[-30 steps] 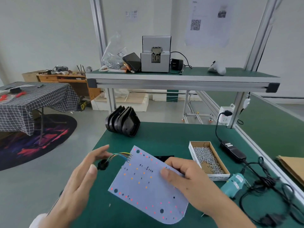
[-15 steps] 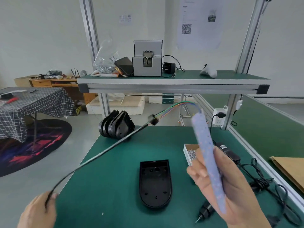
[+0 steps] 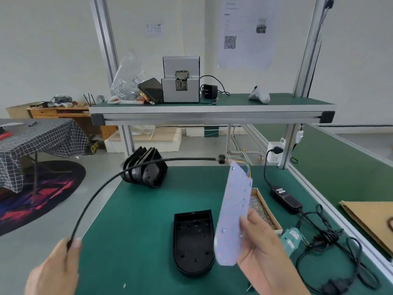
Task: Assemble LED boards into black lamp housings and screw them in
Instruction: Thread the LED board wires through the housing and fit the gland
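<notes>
My right hand grips a pale LED board by its lower edge and holds it nearly upright above the green table. Coloured wires run from the board's top to a black cable that arcs left and down. My left hand pinches the cable's lower end at the table's left front edge. An open black lamp housing lies flat on the table, just left of the board, hollow side up.
Several stacked black housings lean at the table's far left. A cardboard box of screws sits behind the board, a teal electric screwdriver and tangled black cables to the right. An overhead shelf carries a grey screw feeder.
The board has turned from edge-on to show its face and come down closer to the housing. My left hand has risen with the cable end, and the cable now bows in an arc.
</notes>
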The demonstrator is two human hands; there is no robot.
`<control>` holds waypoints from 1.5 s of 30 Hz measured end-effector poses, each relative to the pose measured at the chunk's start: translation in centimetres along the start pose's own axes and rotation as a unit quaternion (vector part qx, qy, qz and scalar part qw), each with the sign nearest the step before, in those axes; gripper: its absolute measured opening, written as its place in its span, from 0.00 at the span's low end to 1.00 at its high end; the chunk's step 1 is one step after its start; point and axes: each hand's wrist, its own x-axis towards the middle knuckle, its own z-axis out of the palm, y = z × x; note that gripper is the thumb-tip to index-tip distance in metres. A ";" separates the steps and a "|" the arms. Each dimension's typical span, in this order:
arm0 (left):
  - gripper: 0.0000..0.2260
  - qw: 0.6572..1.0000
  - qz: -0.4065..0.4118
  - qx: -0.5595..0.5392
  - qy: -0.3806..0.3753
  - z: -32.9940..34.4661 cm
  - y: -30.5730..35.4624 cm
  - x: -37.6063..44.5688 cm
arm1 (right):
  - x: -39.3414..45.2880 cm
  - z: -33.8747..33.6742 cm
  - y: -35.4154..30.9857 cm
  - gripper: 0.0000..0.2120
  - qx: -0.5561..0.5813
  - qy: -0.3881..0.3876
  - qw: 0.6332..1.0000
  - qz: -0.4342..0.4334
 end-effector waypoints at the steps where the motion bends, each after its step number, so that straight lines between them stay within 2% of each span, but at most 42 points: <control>1: 0.12 1.000 0.020 -0.001 0.005 -0.4 2.2 -1.0 | 0.0 0.0 0.5 0.15 0.006 0.002 1.000 0.017; 3: 0.05 0.994 0.099 -0.045 -0.001 0.2 5.2 -2.9 | 0.1 0.1 1.2 0.15 0.011 -0.004 0.999 0.050; 6: 0.04 0.972 0.176 -0.141 -0.060 2.3 8.0 -4.6 | 0.2 0.2 1.7 0.07 0.009 -0.028 0.996 0.083; 10: 0.04 0.934 0.283 -0.171 -0.135 4.8 10.8 -6.4 | 0.7 -0.3 2.3 0.23 0.027 -0.011 0.996 0.088; 15: 0.06 0.900 0.345 -0.183 -0.193 7.0 12.1 -7.3 | 0.9 -0.6 2.6 0.25 -0.114 -0.018 0.990 0.078; 18: 0.09 0.874 0.372 -0.188 -0.250 7.5 12.0 -7.5 | 0.9 -1.4 2.8 0.32 -0.109 0.015 0.991 0.070; 21: 0.07 0.854 0.458 -0.136 -0.207 7.7 12.2 -7.6 | 0.9 -1.7 2.9 0.33 -0.115 0.054 0.990 0.060; 23: 0.13 0.832 0.529 -0.073 -0.147 8.4 12.1 -7.6 | 0.9 -1.7 3.1 0.31 -0.146 0.036 0.987 0.055; 25: 0.20 0.822 0.559 -0.063 -0.091 8.9 11.9 -7.2 | 1.2 -1.8 3.2 0.28 -0.173 0.033 0.983 0.055; 28: 0.21 0.813 0.575 -0.076 -0.055 9.5 11.3 -6.6 | 1.6 -2.1 3.4 0.23 -0.257 0.052 0.965 0.028; 31: 0.21 0.815 0.571 -0.088 -0.043 10.2 10.7 -6.1 | 2.0 -2.4 3.7 0.27 -0.307 0.070 0.949 -0.007; 35: 0.16 0.838 0.538 -0.075 -0.056 10.4 10.2 -5.5 | 2.4 -2.7 3.6 0.22 -0.264 0.075 0.962 -0.006; 38: 0.18 0.865 0.493 -0.053 -0.077 9.8 9.2 -4.9 | 2.6 -3.1 2.9 0.27 -0.249 0.106 0.962 -0.037; 40: 0.22 0.902 0.420 -0.057 -0.082 9.2 8.2 -4.5 | 2.8 -3.2 1.9 0.27 -0.241 0.129 0.959 -0.077; 42: 0.28 0.949 0.292 -0.039 -0.117 8.4 7.7 -4.2 | 3.2 -3.5 1.0 0.23 -0.237 0.159 0.951 -0.119; 43: 0.33 0.961 0.228 -0.010 -0.153 8.2 7.5 -4.1 | 3.6 -3.7 0.7 0.19 -0.242 0.173 0.945 -0.135; 45: 0.39 0.960 0.152 0.091 -0.217 8.7 7.3 -3.9 | 4.2 -4.3 0.5 0.14 -0.259 0.193 0.934 -0.155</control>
